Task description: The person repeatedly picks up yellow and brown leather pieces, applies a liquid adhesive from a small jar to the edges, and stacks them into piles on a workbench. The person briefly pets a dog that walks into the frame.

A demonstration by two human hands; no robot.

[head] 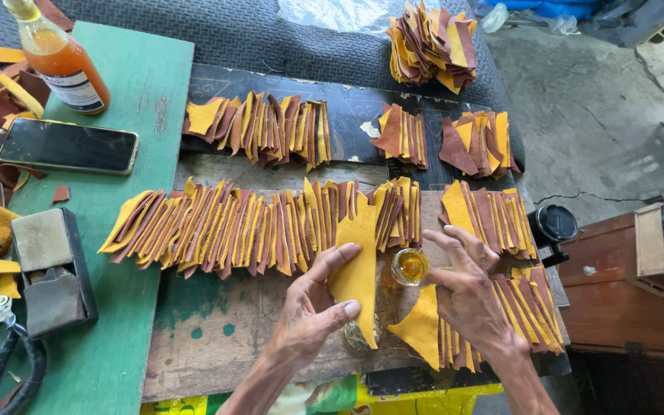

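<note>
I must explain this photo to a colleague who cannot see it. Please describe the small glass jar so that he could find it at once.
Start at the worn wooden board in the middle, with its long fanned row of yellow and brown leather pieces. Below the right end of that row, between the left hand and the right hand, stands the small glass jar. It is the only round, clear thing there, with amber liquid inside.

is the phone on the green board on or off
Off, or at least dark: the phone lies flat, screen up, on the green board, and its screen is plain black with only faint reflections.
</note>
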